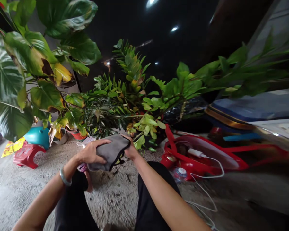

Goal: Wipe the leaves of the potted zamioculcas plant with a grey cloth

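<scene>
A grey cloth with black edging (pixel 108 150) is stretched between my hands above the concrete floor, in front of the potted plants. My left hand (pixel 92 152) grips its left side, thumb and fingers spread over the top. At the cloth's right edge, my right hand (pixel 130 149) is closed on it; the fingertips are hidden behind the fabric. Something yellowish shows under the black edge, too little to name. Leafy branches (pixel 146 125) hang just beyond my right hand.
Left on the floor are a red plastic stool (pixel 29 155), a teal rounded object (pixel 38 137) and a yellow printed sheet (pixel 12 147). A red bag (pixel 207 160) stands right, with a white cable (pixel 215 175) trailing from it and a plastic bottle (pixel 181 173) beside it. Large leaves (pixel 48 61) overhang the left.
</scene>
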The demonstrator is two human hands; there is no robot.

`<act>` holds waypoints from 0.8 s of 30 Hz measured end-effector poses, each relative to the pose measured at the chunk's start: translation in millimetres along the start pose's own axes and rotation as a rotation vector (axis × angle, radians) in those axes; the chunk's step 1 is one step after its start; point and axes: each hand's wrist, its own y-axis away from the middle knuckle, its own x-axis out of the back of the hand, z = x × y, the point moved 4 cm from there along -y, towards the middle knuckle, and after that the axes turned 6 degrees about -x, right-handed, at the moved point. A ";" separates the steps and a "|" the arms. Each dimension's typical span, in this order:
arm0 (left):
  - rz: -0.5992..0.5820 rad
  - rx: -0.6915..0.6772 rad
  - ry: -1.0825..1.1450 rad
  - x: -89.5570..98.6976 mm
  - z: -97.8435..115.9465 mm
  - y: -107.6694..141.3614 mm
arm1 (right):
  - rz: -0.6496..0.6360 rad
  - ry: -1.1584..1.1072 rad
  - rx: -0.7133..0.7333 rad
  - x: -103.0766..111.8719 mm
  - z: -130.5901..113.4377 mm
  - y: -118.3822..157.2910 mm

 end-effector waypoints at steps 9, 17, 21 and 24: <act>0.663 0.066 0.026 59.0 -11.2 -7.7 | -0.014 -0.025 -0.124 -9.9 6.9 -0.6; 0.293 0.149 0.010 15.3 -21.7 55.7 | 0.000 -0.044 -0.134 -5.0 1.4 1.0; 0.711 0.139 -0.049 64.1 -13.7 39.9 | -0.010 -0.042 -0.128 -8.1 2.1 0.8; 0.812 0.188 -0.013 68.7 -30.3 25.6 | 0.008 -0.045 -0.140 -9.3 3.9 0.2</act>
